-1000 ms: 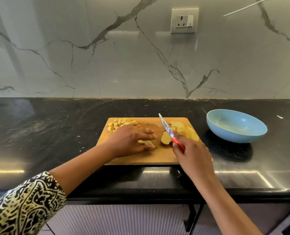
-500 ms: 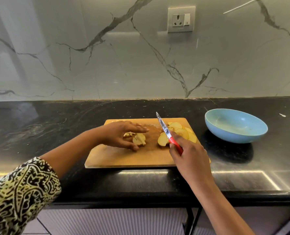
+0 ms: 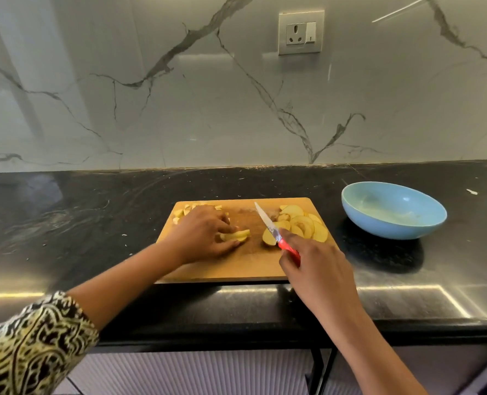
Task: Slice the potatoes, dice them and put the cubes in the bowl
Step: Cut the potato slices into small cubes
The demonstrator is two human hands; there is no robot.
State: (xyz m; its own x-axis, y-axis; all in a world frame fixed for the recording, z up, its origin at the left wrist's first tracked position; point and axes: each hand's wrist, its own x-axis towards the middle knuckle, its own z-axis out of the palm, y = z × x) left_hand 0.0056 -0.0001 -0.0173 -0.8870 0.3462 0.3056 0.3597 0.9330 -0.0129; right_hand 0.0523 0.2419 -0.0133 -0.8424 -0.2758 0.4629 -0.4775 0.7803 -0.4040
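on the light wooden cutting board (image 3: 236, 266), pinches with the left hand (image 3: 202, 238) a stack of yellow potato slices (image 3: 236, 235) — light, stiff, likely slippery. grips in the right hand (image 3: 319, 269) the red-handled steel knife (image 3: 276, 235) — better to press the stack flat from above, far from the blade.

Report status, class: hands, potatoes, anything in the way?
Left hand pinches slices on board. Right hand grips knife, blade apart. Cubes on board, none in bowl. Nothing blocking.
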